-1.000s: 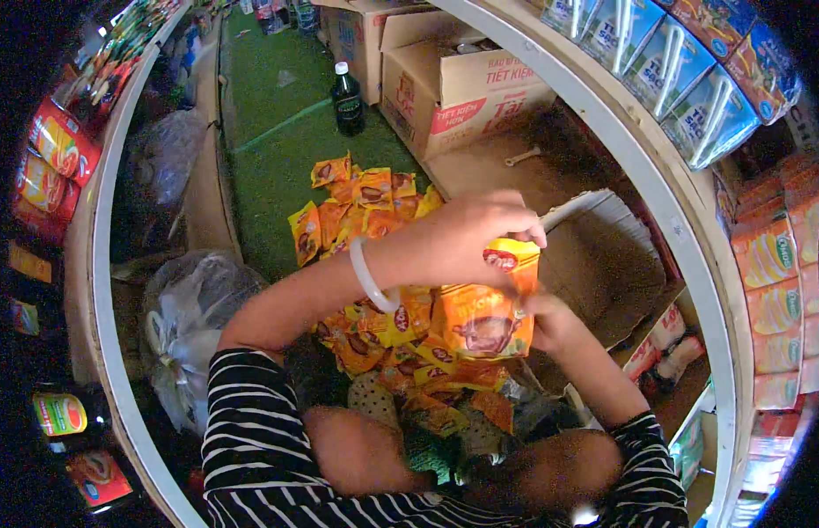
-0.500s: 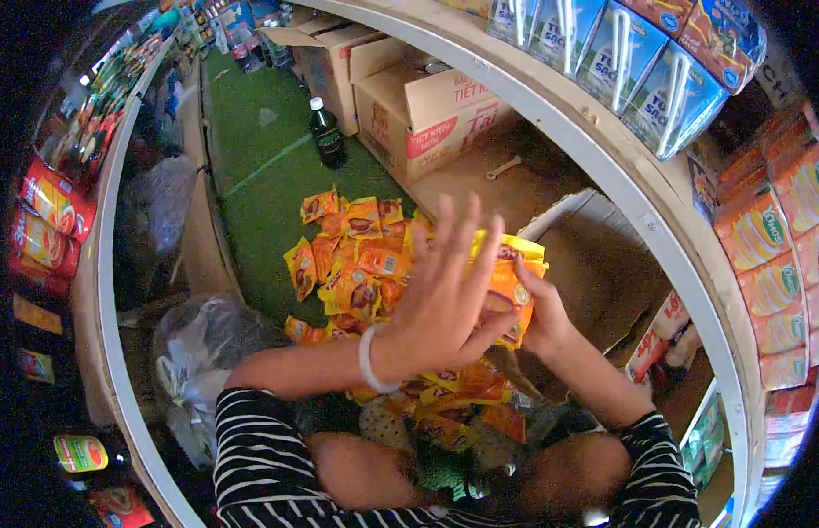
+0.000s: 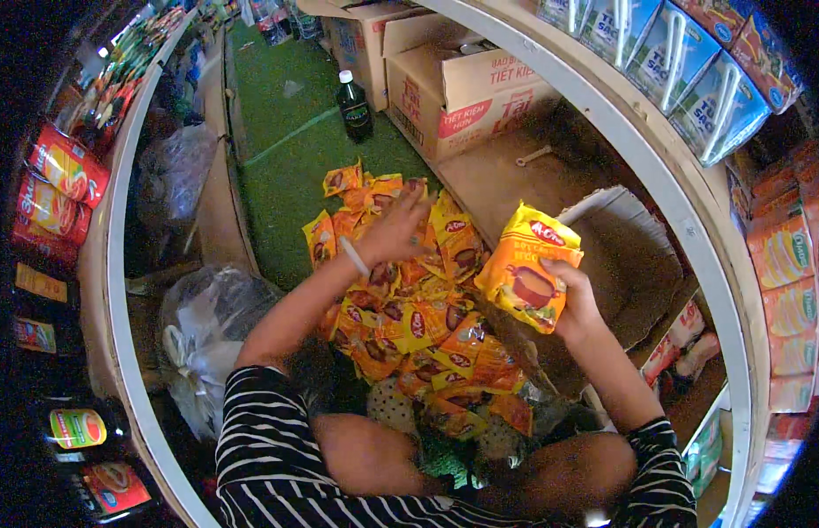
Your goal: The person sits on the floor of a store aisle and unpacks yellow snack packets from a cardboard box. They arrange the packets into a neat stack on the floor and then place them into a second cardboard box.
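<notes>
My right hand grips a yellow and orange seasoning packet, thumb across its front; it looks thick, and whether more packets sit behind it I cannot tell. The packet is held upright above the edge of an open cardboard box. My left hand, with a white band at the wrist, is over the far part of a heap of similar packets. Its fingers are apart and nothing shows in them; whether they touch the packets below is unclear. The heap spreads over the green floor in front of my knees.
An open brown carton lies right of the heap. Beyond it are a wrench, a printed carton and a dark bottle with a white cap. A clear plastic bag sits at left. Curved shelf edges flank me.
My left hand has moved left, away from the packet in my right hand, to the heap. The right hand has turned the packet's front into view and shifted slightly right.
</notes>
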The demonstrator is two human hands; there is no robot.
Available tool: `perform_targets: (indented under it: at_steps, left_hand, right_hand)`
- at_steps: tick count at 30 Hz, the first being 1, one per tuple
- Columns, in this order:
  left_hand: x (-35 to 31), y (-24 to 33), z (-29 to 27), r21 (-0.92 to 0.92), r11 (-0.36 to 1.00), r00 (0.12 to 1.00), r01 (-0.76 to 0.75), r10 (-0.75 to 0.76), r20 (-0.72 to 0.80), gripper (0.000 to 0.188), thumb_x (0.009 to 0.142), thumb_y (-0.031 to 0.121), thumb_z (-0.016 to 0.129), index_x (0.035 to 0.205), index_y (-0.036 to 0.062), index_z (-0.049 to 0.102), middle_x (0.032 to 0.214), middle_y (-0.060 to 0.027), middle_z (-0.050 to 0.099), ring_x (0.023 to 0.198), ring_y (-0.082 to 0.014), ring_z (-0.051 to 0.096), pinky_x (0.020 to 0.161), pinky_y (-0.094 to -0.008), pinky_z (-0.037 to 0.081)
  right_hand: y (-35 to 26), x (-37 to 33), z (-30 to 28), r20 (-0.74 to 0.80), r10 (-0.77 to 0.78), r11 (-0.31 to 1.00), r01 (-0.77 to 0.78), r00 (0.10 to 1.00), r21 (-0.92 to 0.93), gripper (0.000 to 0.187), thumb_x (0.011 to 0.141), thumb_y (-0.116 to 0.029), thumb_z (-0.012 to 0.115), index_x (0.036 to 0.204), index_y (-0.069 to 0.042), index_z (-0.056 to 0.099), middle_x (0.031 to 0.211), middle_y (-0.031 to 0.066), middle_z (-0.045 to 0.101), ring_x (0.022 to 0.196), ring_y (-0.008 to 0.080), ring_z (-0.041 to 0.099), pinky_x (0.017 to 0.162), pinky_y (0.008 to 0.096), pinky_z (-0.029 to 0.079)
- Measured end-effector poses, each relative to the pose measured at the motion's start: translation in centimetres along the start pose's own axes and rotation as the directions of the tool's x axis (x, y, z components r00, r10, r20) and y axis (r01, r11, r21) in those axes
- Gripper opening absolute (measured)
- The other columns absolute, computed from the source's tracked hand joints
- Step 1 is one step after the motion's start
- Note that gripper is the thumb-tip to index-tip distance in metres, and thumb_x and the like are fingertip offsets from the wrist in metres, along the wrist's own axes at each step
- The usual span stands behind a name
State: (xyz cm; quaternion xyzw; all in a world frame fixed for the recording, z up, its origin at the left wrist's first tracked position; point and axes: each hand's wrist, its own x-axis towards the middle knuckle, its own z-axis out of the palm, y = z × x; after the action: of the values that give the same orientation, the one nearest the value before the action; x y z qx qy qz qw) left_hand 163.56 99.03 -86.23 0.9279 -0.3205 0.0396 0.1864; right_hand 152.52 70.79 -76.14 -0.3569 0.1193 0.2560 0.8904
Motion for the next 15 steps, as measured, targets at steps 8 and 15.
perform_targets:
  at_steps: [8, 15]
  left_hand:
    - [2.6, 1.3, 7.8, 0.021, 0.966, 0.966, 0.256, -0.257, 0.017, 0.079, 0.068, 0.040, 0.073, 0.129, 0.0046, 0.038, 0.127, -0.0258, 0.040, 0.122, -0.0409, 0.036, 0.101, -0.0580, 0.025]
    - [1.7, -0.9, 12.1, -0.122, 0.967, 0.948, 0.222, -0.243, -0.207, 0.039, 0.077, 0.021, 0.067, 0.108, 0.0024, 0.054, 0.103, -0.0209, 0.056, 0.101, -0.0351, 0.054, 0.095, -0.0518, 0.034]
  right_hand:
    - [-0.5, 0.1, -1.8, -0.027, 0.018, 0.999, -0.019, 0.999, -0.037, 0.050, 0.075, -0.017, 0.058, 0.121, 0.000, 0.047, 0.115, 0.0169, 0.058, 0.104, 0.0298, 0.058, 0.094, 0.0431, 0.045]
    - [0.2, 0.1, -1.4, -0.053, 0.007, 0.998, -0.010, 0.999, -0.058, 0.046, 0.078, -0.015, 0.057, 0.120, 0.001, 0.046, 0.114, 0.0173, 0.058, 0.103, 0.0298, 0.059, 0.093, 0.0440, 0.046]
